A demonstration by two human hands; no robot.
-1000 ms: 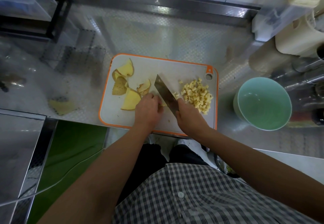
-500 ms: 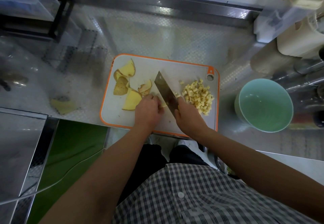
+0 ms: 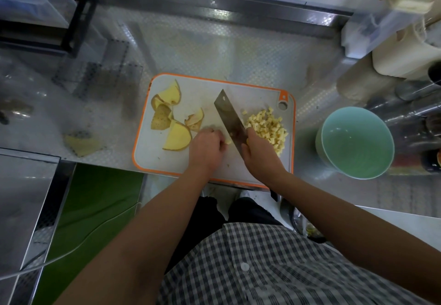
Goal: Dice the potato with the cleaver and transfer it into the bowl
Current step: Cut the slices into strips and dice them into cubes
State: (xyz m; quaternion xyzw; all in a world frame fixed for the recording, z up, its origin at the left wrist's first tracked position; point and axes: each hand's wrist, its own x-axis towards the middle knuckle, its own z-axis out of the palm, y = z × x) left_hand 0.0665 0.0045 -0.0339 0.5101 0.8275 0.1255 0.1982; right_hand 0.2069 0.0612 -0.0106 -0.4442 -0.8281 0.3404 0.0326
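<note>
This is a working kitchen. A stainless-steel bench point(image 3: 238, 49) with an embossed top carries an orange-rimmed cutting board point(image 3: 200, 92) with potato pieces point(image 3: 177, 136), diced potato point(image 3: 267, 125) and a cleaver point(image 3: 229, 117). A pale green bowl point(image 3: 355, 142) and shiny metal containers point(image 3: 403, 111) stand beside it.

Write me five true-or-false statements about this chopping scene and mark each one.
1. The bowl is empty. True.
2. The left hand grips the cleaver. False: the right hand grips it.
3. The dice lie on the board, right of the cleaver. True.
4. The offcuts lie among the dice. False: they lie left of the left hand, apart from the dice.
5. The left hand holds a potato piece beside the blade. True.
</note>
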